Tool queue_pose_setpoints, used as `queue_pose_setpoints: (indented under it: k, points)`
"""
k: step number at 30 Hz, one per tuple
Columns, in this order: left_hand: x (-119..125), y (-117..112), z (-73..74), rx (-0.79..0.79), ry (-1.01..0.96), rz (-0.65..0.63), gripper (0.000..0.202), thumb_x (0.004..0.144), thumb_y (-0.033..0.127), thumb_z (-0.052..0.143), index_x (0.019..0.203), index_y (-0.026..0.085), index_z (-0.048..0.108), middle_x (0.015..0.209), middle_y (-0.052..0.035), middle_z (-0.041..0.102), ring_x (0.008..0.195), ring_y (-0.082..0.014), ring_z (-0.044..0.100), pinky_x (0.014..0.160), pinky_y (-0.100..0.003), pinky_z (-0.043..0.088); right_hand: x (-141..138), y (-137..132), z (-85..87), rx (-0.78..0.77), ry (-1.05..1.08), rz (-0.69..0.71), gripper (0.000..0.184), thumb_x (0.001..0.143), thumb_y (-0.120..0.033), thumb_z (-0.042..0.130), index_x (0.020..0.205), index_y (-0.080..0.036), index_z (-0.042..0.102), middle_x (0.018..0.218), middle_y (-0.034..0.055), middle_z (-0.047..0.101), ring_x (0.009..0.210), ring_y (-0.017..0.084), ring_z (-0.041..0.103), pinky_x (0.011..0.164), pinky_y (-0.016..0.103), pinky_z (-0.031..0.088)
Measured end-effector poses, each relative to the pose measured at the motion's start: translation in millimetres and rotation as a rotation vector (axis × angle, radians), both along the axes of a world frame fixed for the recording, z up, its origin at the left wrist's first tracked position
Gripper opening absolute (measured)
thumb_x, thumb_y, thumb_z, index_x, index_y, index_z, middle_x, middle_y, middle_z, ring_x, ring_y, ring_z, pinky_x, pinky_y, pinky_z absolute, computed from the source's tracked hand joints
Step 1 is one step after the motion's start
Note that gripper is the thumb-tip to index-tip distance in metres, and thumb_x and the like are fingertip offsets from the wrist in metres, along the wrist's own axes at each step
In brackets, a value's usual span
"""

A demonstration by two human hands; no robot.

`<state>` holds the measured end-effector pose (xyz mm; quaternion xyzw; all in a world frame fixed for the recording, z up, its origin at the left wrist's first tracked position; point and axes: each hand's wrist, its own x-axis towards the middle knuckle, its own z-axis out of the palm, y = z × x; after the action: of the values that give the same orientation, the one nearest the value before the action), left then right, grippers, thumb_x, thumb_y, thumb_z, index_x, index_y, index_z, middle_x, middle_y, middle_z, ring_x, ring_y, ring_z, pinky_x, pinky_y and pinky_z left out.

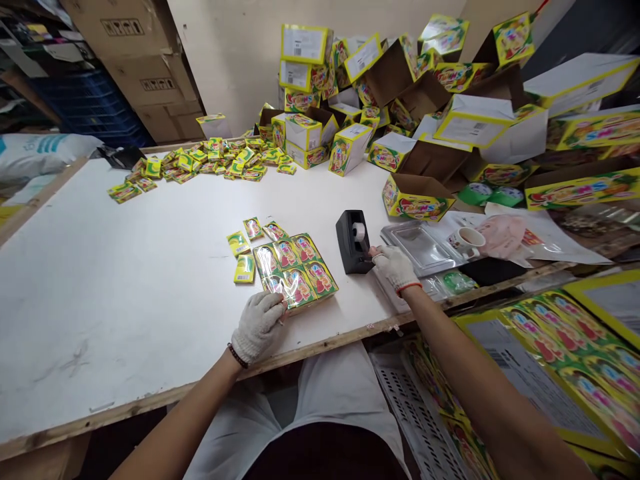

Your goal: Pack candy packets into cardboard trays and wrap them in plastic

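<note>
My left hand (258,327), in a white knit glove, grips the near left corner of a flat pack of small yellow-green candy boxes (299,284). Its fingers curl over the edge, and the pack has a shiny top. My right hand (395,265), gloved too, is at the front of a black tape dispenser (349,250) with thumb and fingers pinched at the cutter. The tape strip there is too thin to see clearly; a white-cored roll (359,231) sits inside. Several loose small boxes (244,269) lie just left of the pack.
A heap of small boxes (220,159) lies at the back of the white table (125,280). Open display cartons (420,198) pile up at the right. A cup of brown drink (467,241) stands beside a clear plastic tray (423,247). Packed cartons (525,373) are below the table's right edge.
</note>
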<state>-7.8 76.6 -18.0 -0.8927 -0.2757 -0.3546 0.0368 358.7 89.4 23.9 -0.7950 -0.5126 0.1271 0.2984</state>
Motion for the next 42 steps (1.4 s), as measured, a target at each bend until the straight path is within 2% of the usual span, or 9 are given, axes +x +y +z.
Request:
queue_pose_setpoints:
  k: [2, 8, 13, 18, 21, 27, 34, 37, 42]
  points:
    - [-0.8, -1.7, -2.3, 0.015, 0.015, 0.004, 0.017, 0.088, 0.013, 0.059, 0.097, 0.021, 0.07, 0.099, -0.0067, 0.073, 0.094, -0.021, 0.064, 0.082, -0.035, 0.054, 1.5, 8.7, 0.2, -0.049, 0.067, 0.022, 0.026, 0.081, -0.036, 0.059, 0.062, -0.02, 0.065, 0.073, 0.0081, 0.065, 0.078, 0.022, 0.061, 0.075, 0.034, 0.046]
    - [-2.0, -4.4, -4.0, 0.015, 0.017, 0.022, 0.019, 0.089, 0.012, 0.057, 0.101, 0.021, 0.069, 0.102, -0.0066, 0.072, 0.095, -0.0208, 0.062, 0.083, -0.035, 0.053, -19.2, -9.3, -3.6, 0.149, 0.187, -0.148, 0.026, 0.073, -0.043, 0.061, 0.068, -0.019, 0.068, 0.098, 0.0104, 0.068, 0.089, 0.024, 0.06, 0.08, 0.036, 0.044]
    - [-3.5, -3.8, -5.7, 0.004, 0.032, 0.021, 0.022, 0.088, 0.012, 0.055, 0.103, 0.021, 0.07, 0.104, -0.0077, 0.072, 0.098, -0.0218, 0.062, 0.083, -0.036, 0.053, -32.0, -42.3, -25.2, 0.137, 0.383, -0.172, 0.041, 0.066, -0.061, 0.057, 0.06, -0.021, 0.059, 0.061, 0.0029, 0.056, 0.063, 0.018, 0.049, 0.061, 0.032, 0.038]
    - [-5.9, -1.4, -6.3, -0.034, 0.077, 0.006, 0.024, 0.088, 0.011, 0.054, 0.104, 0.021, 0.07, 0.105, -0.0078, 0.072, 0.1, -0.0224, 0.063, 0.084, -0.037, 0.054, -48.2, -49.1, -49.3, 0.066, 0.582, -0.185, 0.04, 0.063, -0.064, 0.05, 0.061, -0.024, 0.05, 0.052, 0.0002, 0.049, 0.052, 0.016, 0.046, 0.05, 0.029, 0.037]
    - [-4.4, -3.0, -3.9, -0.065, 0.068, 0.009, 0.025, 0.088, 0.01, 0.052, 0.103, 0.02, 0.069, 0.105, -0.008, 0.072, 0.099, -0.0219, 0.063, 0.084, -0.037, 0.054, -67.4, -60.1, -41.0, 0.032, 0.641, -0.129, 0.04, 0.063, -0.064, 0.056, 0.06, -0.024, 0.05, 0.053, 0.0007, 0.05, 0.052, 0.016, 0.049, 0.05, 0.029, 0.039]
    - [0.3, -8.8, -0.8, -0.104, -0.008, 0.05, 0.026, 0.088, 0.007, 0.051, 0.108, 0.018, 0.064, 0.103, -0.0088, 0.07, 0.097, -0.0216, 0.062, 0.084, -0.036, 0.053, -145.3, -86.0, -15.9, -0.12, 0.934, 0.264, 0.046, 0.072, -0.066, 0.064, 0.061, -0.022, 0.056, 0.057, -0.0003, 0.056, 0.053, 0.013, 0.048, 0.053, 0.027, 0.041]
    - [3.3, -14.5, 7.5, -0.057, 0.26, 0.072, 0.05, 0.091, 0.008, 0.05, 0.139, 0.023, 0.05, 0.102, -0.0073, 0.066, 0.089, -0.0221, 0.058, 0.077, -0.037, 0.047, -193.5, -77.5, -31.6, -0.143, 1.079, 0.196, 0.049, 0.068, -0.068, 0.068, 0.06, -0.021, 0.054, 0.055, -0.0002, 0.055, 0.05, 0.011, 0.045, 0.048, 0.026, 0.037]
    - [8.5, -18.1, 19.7, -0.097, 0.369, 0.11, 0.04, 0.091, 0.016, 0.057, 0.129, 0.027, 0.06, 0.098, -0.0064, 0.064, 0.087, -0.0238, 0.055, 0.073, -0.038, 0.043, -191.0, -73.0, -38.8, -0.161, 1.119, 0.155, 0.048, 0.066, -0.065, 0.071, 0.06, -0.02, 0.055, 0.055, -0.0002, 0.055, 0.049, 0.011, 0.045, 0.047, 0.025, 0.036]
    - [28.3, -19.8, 27.2, -0.257, 0.21, 0.25, 0.009, 0.083, 0.032, 0.068, 0.086, 0.024, 0.07, 0.094, -0.0078, 0.06, 0.089, -0.0258, 0.051, 0.076, -0.042, 0.038, -183.8, -72.4, -41.3, -0.288, 1.316, 0.165, 0.036, 0.055, -0.045, 0.082, 0.067, -0.02, 0.059, 0.06, -0.0014, 0.059, 0.051, 0.011, 0.051, 0.046, 0.023, 0.039]
